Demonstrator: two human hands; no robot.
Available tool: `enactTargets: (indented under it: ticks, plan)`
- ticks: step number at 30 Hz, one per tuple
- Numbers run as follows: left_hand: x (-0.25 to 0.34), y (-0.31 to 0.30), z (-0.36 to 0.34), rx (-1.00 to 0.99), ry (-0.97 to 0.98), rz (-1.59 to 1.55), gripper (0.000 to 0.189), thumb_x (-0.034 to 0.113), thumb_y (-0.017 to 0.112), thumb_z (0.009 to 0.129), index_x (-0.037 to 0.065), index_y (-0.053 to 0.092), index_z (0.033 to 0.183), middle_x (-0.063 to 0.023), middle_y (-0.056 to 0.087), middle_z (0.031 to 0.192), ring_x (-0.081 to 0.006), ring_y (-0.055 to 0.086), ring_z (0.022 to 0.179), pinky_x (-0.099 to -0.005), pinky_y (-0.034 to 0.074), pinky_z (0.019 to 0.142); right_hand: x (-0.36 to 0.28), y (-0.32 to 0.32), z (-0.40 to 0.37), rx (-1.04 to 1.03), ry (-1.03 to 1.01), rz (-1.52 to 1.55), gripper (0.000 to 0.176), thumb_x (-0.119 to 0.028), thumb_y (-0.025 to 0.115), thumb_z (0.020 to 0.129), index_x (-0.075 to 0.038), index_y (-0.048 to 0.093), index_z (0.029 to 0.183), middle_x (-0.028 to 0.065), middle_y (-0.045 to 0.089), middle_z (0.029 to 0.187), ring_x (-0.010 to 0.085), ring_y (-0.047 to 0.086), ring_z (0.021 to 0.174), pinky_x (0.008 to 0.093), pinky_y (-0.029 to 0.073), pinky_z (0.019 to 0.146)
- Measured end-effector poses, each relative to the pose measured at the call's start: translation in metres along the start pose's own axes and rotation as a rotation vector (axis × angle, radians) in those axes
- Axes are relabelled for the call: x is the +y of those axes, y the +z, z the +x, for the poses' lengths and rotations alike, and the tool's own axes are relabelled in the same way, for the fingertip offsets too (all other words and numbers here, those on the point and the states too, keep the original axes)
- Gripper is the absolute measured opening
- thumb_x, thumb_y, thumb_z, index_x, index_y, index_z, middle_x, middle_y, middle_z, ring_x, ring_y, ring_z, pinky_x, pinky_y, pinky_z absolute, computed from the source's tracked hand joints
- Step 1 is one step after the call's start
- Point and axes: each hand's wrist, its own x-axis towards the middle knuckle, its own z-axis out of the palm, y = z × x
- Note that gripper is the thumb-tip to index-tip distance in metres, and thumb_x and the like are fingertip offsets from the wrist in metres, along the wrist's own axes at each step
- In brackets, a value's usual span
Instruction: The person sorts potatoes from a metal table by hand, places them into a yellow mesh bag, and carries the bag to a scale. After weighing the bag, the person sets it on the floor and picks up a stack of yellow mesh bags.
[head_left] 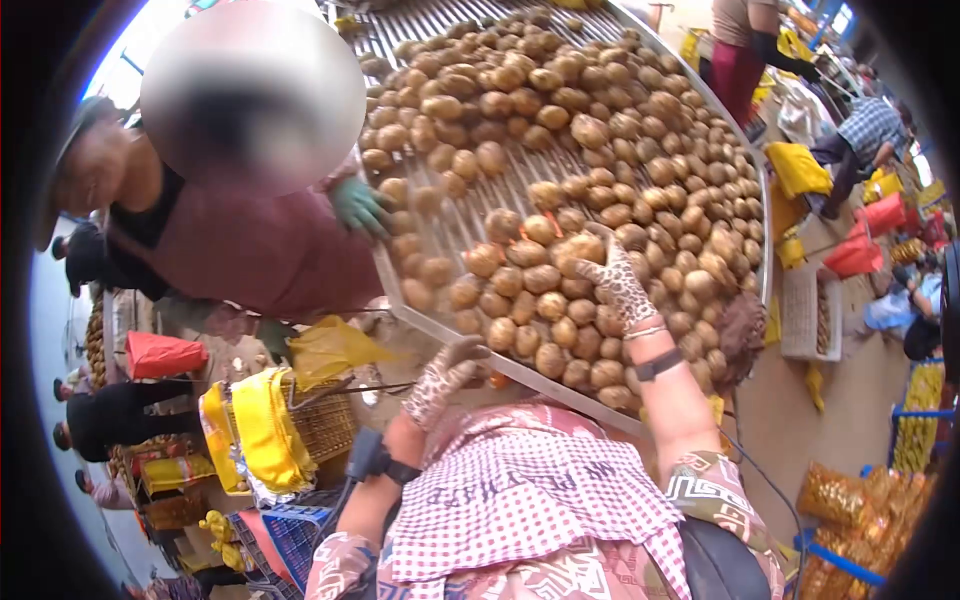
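Note:
Many round brown potatoes [545, 279] lie heaped on a slatted metal table [548, 170] with a raised rim. My right hand [615, 275], in a leopard-print glove, reaches over the heap with its fingertips on a potato [583, 250]; the fingers curve round its side. Near the table's front rim is my left hand [447, 377], in a matching glove. Its fingers are bent towards the rim, and I cannot make out anything in them. Some orange bits show between the potatoes near my right hand.
A person in a dark red apron [250, 240] stands at the left, a green-gloved hand [360, 207] at the table's edge. Baskets with yellow bags [270, 425] stand lower left. At the right are a white crate [803, 315], filled net bags [865, 520] and other people.

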Motion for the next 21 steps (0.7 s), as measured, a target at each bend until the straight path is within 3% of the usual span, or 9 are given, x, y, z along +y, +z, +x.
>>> enactTargets:
  ticks: [2, 4, 8, 10, 12, 13, 16, 18, 21]
  plan:
    - [0.016, 0.012, 0.013, -0.079, 0.009, -0.122, 0.069, 0.040, 0.065, 0.089, 0.011, 0.034, 0.144, -0.0129, 0.045, 0.138, -0.0233, 0.059, 0.108, -0.0401, 0.051, 0.093, -0.033, 0.006, -0.019, -0.152, -0.038, 0.399, 0.072, -0.011, 0.076, 0.077, -0.002, 0.040, 0.138, 0.0120, 0.049, 0.133, 0.0215, 0.046, 0.123, 0.0343, 0.039, 0.105]
    - [0.030, 0.023, 0.028, -0.154, -0.019, -0.212, 0.071, 0.044, 0.061, 0.090, 0.012, 0.031, 0.146, -0.0112, 0.042, 0.140, -0.0236, 0.058, 0.110, -0.0410, 0.051, 0.093, -0.022, 0.018, -0.024, -0.281, -0.049, 0.573, 0.073, -0.013, 0.079, 0.075, -0.003, 0.041, 0.137, 0.0102, 0.049, 0.134, 0.0198, 0.046, 0.124, 0.0336, 0.038, 0.107]
    - [0.018, 0.023, 0.066, -0.200, -0.136, -0.325, 0.066, 0.043, 0.060, 0.092, 0.009, 0.035, 0.143, -0.0132, 0.047, 0.135, -0.0235, 0.057, 0.113, -0.0421, 0.051, 0.092, -0.063, 0.046, -0.047, -0.375, -0.041, 0.664, 0.071, -0.014, 0.082, 0.073, -0.006, 0.044, 0.132, 0.0096, 0.051, 0.133, 0.0208, 0.046, 0.126, 0.0359, 0.038, 0.108]
    - [0.029, 0.040, 0.064, -0.307, -0.215, -0.714, 0.064, 0.050, 0.059, 0.091, 0.014, 0.041, 0.140, -0.0096, 0.052, 0.133, -0.0285, 0.056, 0.116, -0.0499, 0.047, 0.098, -0.062, 0.062, -0.053, -0.321, -0.336, 0.144, 0.067, -0.015, 0.082, 0.073, -0.004, 0.048, 0.129, 0.0127, 0.053, 0.131, 0.0251, 0.047, 0.126, 0.0375, 0.035, 0.110]
    - [0.026, 0.028, 0.069, -0.268, -0.307, -0.746, 0.062, 0.050, 0.062, 0.089, 0.013, 0.045, 0.136, -0.0114, 0.053, 0.132, -0.0307, 0.055, 0.118, -0.0527, 0.045, 0.100, -0.078, 0.069, -0.064, -0.345, -0.204, -0.075, 0.066, -0.015, 0.082, 0.074, -0.004, 0.049, 0.130, 0.0150, 0.053, 0.131, 0.0269, 0.047, 0.127, 0.0374, 0.035, 0.109]
    - [0.023, 0.024, 0.066, -0.203, -0.232, -0.681, 0.062, 0.049, 0.063, 0.088, 0.013, 0.046, 0.136, -0.0119, 0.054, 0.132, -0.0305, 0.055, 0.117, -0.0533, 0.045, 0.099, -0.073, 0.068, -0.061, -0.425, -0.128, 0.052, 0.061, -0.018, 0.079, 0.077, -0.003, 0.052, 0.129, 0.0152, 0.054, 0.131, 0.0275, 0.048, 0.126, 0.0364, 0.037, 0.108]
    - [0.023, -0.001, 0.051, -0.131, -0.117, -0.612, 0.063, 0.049, 0.064, 0.087, 0.010, 0.047, 0.133, -0.0132, 0.056, 0.129, -0.0304, 0.056, 0.116, -0.0548, 0.044, 0.100, -0.069, 0.054, -0.042, -0.550, -0.021, 0.012, 0.055, -0.021, 0.075, 0.081, -0.002, 0.054, 0.128, 0.0152, 0.055, 0.129, 0.0261, 0.050, 0.125, 0.0354, 0.038, 0.107]
    - [0.026, -0.025, 0.039, -0.093, -0.097, -0.777, 0.061, 0.047, 0.064, 0.087, 0.008, 0.048, 0.131, -0.0151, 0.057, 0.125, -0.0304, 0.058, 0.114, -0.0533, 0.047, 0.098, -0.063, 0.053, -0.022, -0.400, 0.049, -0.209, 0.044, -0.019, 0.069, 0.086, -0.002, 0.056, 0.125, 0.0157, 0.058, 0.126, 0.0255, 0.056, 0.117, 0.0381, 0.044, 0.100]
    - [0.023, -0.050, 0.026, -0.002, -0.061, -0.984, 0.044, 0.038, 0.058, 0.093, 0.000, 0.057, 0.114, -0.0169, 0.064, 0.109, -0.0297, 0.065, 0.100, -0.0483, 0.055, 0.088, -0.050, 0.070, 0.024, -0.140, -0.048, -0.435, 0.046, -0.021, 0.069, 0.084, -0.004, 0.057, 0.125, 0.0182, 0.061, 0.119, 0.0321, 0.059, 0.112, 0.0408, 0.048, 0.095]
